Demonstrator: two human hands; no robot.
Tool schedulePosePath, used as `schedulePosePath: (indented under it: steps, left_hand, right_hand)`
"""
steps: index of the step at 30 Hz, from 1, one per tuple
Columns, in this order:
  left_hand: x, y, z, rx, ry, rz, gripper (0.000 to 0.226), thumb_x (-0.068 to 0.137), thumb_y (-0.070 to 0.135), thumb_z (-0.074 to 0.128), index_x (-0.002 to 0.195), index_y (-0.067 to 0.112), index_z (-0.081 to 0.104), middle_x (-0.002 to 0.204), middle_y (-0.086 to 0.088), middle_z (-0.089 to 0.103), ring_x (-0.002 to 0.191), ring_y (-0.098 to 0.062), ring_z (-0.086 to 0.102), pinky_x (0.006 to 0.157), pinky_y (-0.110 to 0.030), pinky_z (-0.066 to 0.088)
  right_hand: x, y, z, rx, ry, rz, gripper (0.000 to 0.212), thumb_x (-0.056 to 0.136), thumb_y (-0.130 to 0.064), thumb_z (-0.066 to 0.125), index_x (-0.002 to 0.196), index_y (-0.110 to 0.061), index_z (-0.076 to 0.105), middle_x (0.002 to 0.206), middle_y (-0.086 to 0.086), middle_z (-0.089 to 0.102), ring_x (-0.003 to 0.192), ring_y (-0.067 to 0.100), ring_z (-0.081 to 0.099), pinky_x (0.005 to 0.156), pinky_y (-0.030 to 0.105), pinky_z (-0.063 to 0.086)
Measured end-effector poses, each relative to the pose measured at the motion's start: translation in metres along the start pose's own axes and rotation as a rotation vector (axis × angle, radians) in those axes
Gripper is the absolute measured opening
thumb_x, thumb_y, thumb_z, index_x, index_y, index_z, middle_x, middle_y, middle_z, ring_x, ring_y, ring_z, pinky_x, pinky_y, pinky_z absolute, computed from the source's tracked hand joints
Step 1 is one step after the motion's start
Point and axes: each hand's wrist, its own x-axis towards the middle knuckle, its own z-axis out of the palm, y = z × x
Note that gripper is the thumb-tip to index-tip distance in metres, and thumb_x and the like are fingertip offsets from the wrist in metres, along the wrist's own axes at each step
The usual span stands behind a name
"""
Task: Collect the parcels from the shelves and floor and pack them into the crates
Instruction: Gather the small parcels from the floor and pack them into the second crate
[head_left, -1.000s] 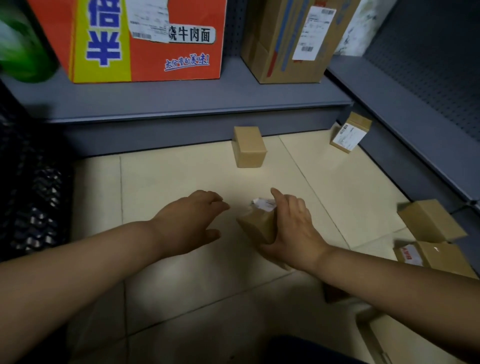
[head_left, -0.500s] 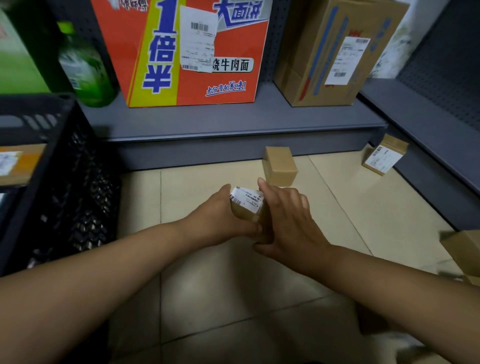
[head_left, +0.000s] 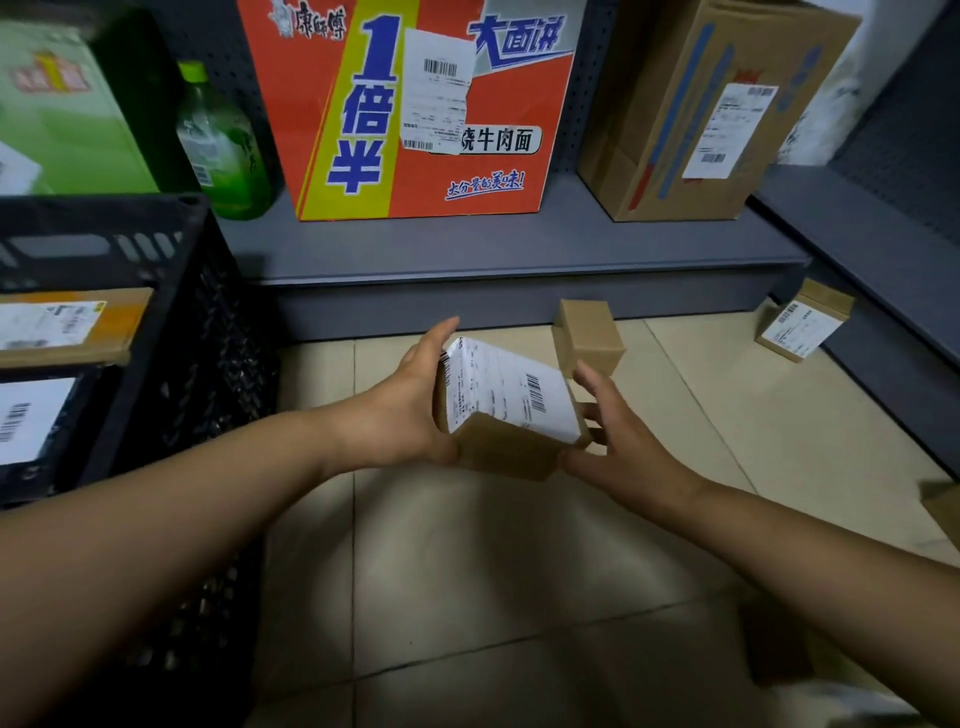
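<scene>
Small brown parcel (head_left: 511, 415) with a white label, up off the floor, held between left hand (head_left: 410, 410) gripping one end and right hand (head_left: 618, 441) touching the other with loose fingers, black crate (head_left: 156, 332) off to the left, little brown box (head_left: 587, 335) just behind.

small brown parcels (head_left: 511, 415): 3 | shelf cartons (head_left: 415, 109): 2 | bottles (head_left: 221, 140): 1 | crates (head_left: 171, 332): 1
</scene>
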Motion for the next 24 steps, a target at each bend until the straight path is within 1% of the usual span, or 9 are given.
schedulePosePath:
  steps: [3, 7, 10, 11, 14, 17, 20, 22, 24]
  left_hand:
    - [-0.006, -0.003, -0.013, 0.033, -0.018, 0.039, 0.127, 0.048, 0.024, 0.073, 0.147, 0.036, -0.005, 0.147, 0.003, 0.025, 0.132, -0.011, 0.035, 0.108, -0.033, 0.038]
    - [-0.017, -0.002, -0.035, 0.123, -0.011, 0.097, 0.121, 0.053, 0.021, 0.074, 0.147, 0.032, -0.002, 0.147, 0.003, 0.026, 0.133, -0.007, 0.034, 0.110, -0.024, 0.032]
    - [-0.026, -0.004, -0.055, 0.262, 0.070, 0.146, 0.118, 0.063, 0.011, 0.079, 0.148, 0.031, -0.001, 0.148, 0.004, 0.024, 0.133, -0.005, 0.030, 0.102, -0.009, 0.027]
    - [-0.029, -0.005, -0.062, 0.298, 0.115, 0.153, 0.117, 0.066, 0.013, 0.079, 0.148, 0.031, -0.002, 0.151, 0.005, 0.021, 0.135, -0.004, 0.026, 0.101, -0.009, 0.024]
    - [-0.035, -0.008, -0.083, 0.279, 0.299, 0.093, 0.108, 0.075, 0.016, 0.075, 0.150, 0.025, -0.002, 0.154, -0.003, 0.020, 0.139, -0.013, 0.026, 0.105, -0.021, 0.028]
    - [-0.040, -0.006, -0.106, 0.150, 0.523, -0.004, 0.074, 0.086, 0.010, 0.062, 0.147, 0.011, 0.021, 0.142, -0.012, 0.039, 0.127, -0.024, 0.045, 0.105, -0.036, 0.039]
    - [-0.051, 0.000, -0.128, -0.031, 0.783, -0.061, 0.036, 0.093, 0.011, 0.047, 0.130, 0.013, 0.046, 0.119, -0.007, 0.056, 0.108, -0.022, 0.055, 0.093, -0.032, 0.043]
    - [-0.060, 0.005, -0.142, -0.120, 0.952, -0.090, 0.029, 0.094, 0.016, 0.042, 0.122, 0.014, 0.051, 0.117, -0.006, 0.058, 0.104, -0.021, 0.053, 0.089, -0.030, 0.041]
    - [-0.072, 0.011, -0.156, -0.202, 1.111, -0.080, 0.026, 0.091, 0.013, 0.040, 0.114, 0.016, 0.053, 0.119, -0.006, 0.056, 0.108, -0.023, 0.051, 0.096, -0.036, 0.041]
  right_hand:
    - [0.004, -0.012, 0.003, -0.112, -0.031, -0.097, 0.102, 0.074, -0.016, 0.075, 0.150, -0.026, 0.008, 0.149, -0.006, 0.026, 0.128, 0.012, 0.039, 0.098, 0.026, 0.046]
    - [0.011, -0.031, 0.004, -0.214, -0.033, -0.142, 0.112, 0.065, -0.025, 0.081, 0.149, -0.028, 0.007, 0.143, -0.012, 0.027, 0.113, 0.002, 0.043, 0.089, 0.014, 0.040]
    - [0.016, -0.049, 0.007, -0.309, -0.001, -0.175, 0.115, 0.061, -0.033, 0.082, 0.149, -0.030, 0.008, 0.138, -0.017, 0.023, 0.117, 0.000, 0.039, 0.095, 0.016, 0.036]
    - [0.018, -0.057, 0.008, -0.328, 0.018, -0.183, 0.115, 0.060, -0.035, 0.082, 0.148, -0.029, 0.009, 0.137, -0.017, 0.022, 0.121, 0.001, 0.037, 0.099, 0.019, 0.035]
    - [0.028, -0.085, 0.013, -0.351, 0.106, -0.226, 0.109, 0.060, -0.035, 0.082, 0.146, -0.024, 0.016, 0.133, -0.013, 0.023, 0.125, 0.007, 0.033, 0.107, 0.025, 0.032]
    - [0.042, -0.123, 0.023, -0.442, 0.227, -0.282, 0.101, 0.059, -0.040, 0.081, 0.141, -0.026, 0.025, 0.130, -0.005, 0.030, 0.118, 0.013, 0.042, 0.098, 0.030, 0.039]
    - [0.058, -0.163, 0.038, -0.400, 0.298, -0.363, 0.093, 0.058, -0.038, 0.083, 0.133, -0.028, 0.029, 0.123, -0.006, 0.031, 0.113, 0.012, 0.044, 0.088, 0.028, 0.044]
    - [0.068, -0.186, 0.051, -0.369, 0.345, -0.426, 0.088, 0.056, -0.033, 0.083, 0.128, -0.027, 0.033, 0.119, -0.006, 0.031, 0.114, 0.015, 0.043, 0.088, 0.030, 0.046]
    - [0.077, -0.207, 0.067, -0.373, 0.375, -0.453, 0.087, 0.054, -0.032, 0.084, 0.126, -0.024, 0.035, 0.117, -0.004, 0.031, 0.114, 0.019, 0.044, 0.089, 0.034, 0.048]
